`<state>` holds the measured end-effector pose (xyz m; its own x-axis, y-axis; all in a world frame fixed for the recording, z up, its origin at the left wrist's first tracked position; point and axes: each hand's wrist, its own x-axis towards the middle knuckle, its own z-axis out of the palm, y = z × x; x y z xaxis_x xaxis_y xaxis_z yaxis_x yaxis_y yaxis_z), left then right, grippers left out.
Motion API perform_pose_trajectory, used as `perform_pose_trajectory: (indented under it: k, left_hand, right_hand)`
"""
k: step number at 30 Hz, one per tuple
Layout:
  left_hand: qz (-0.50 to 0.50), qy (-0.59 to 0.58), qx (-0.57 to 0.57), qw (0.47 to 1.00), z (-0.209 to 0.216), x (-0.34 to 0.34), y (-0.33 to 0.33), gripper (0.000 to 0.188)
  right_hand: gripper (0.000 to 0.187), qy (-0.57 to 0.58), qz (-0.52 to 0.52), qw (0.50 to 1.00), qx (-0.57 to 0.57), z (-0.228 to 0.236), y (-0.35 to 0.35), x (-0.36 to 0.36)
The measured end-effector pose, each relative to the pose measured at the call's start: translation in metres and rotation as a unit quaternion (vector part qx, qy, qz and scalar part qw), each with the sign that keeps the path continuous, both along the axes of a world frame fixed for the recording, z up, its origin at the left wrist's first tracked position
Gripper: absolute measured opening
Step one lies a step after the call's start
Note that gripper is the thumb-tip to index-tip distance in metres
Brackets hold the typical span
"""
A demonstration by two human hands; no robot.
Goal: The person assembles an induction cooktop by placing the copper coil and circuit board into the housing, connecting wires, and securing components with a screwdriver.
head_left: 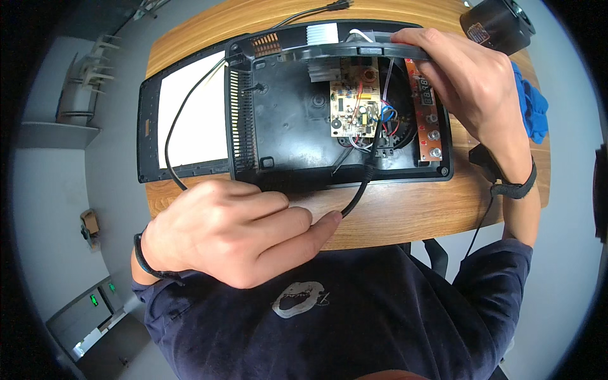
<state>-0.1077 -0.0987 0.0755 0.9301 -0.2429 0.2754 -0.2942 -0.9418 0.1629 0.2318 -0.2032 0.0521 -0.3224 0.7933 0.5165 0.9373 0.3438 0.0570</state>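
Note:
A black plastic appliance housing [285, 133] lies tilted with its inside showing on the table before me. My left hand [231, 231] is closed around a black power cord [358, 195] just in front of the near edge. The cord runs into the housing beside a tan circuit board [341, 114] with coloured wires. My right hand [475, 82] grips the far right rim, its thumb toward the inside. Beneath that hand sits a narrow orange-brown display board [427, 107] with round buttons. A finned metal heat sink [323, 71] and a partly hidden black fan [400, 136] are inside.
A black-framed panel [149, 136] with a white face lies left of the housing. The cord's plug [340, 6] rests at the far edge of the wooden table [411, 212]. A black cylindrical container [497, 31] and a blue cloth [533, 107] are at the right.

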Motion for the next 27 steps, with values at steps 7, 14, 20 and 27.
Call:
perform_pose_trajectory:
  k: [7,14,20,27]
  left_hand:
    - [0.018,0.13,-0.019,0.991,0.0,-0.019,0.011,0.033]
    - [0.047,0.077,-0.086,0.992,0.0,-0.032,0.024,0.042]
    - [0.051,0.027,-0.08,0.995,0.006,-0.019,0.023,0.043]
    - [0.077,-0.059,-0.021,0.995,0.016,-0.002,0.008,0.037]
  right_hand:
    - [0.036,0.025,-0.028,0.999,0.026,-0.001,-0.011,0.004]
    - [0.035,0.012,-0.023,0.998,0.055,-0.003,-0.013,0.01]
    - [0.033,-0.003,0.038,0.996,0.074,0.004,-0.003,0.003]
    - [0.032,-0.113,0.123,0.979,0.115,0.011,0.023,-0.013]
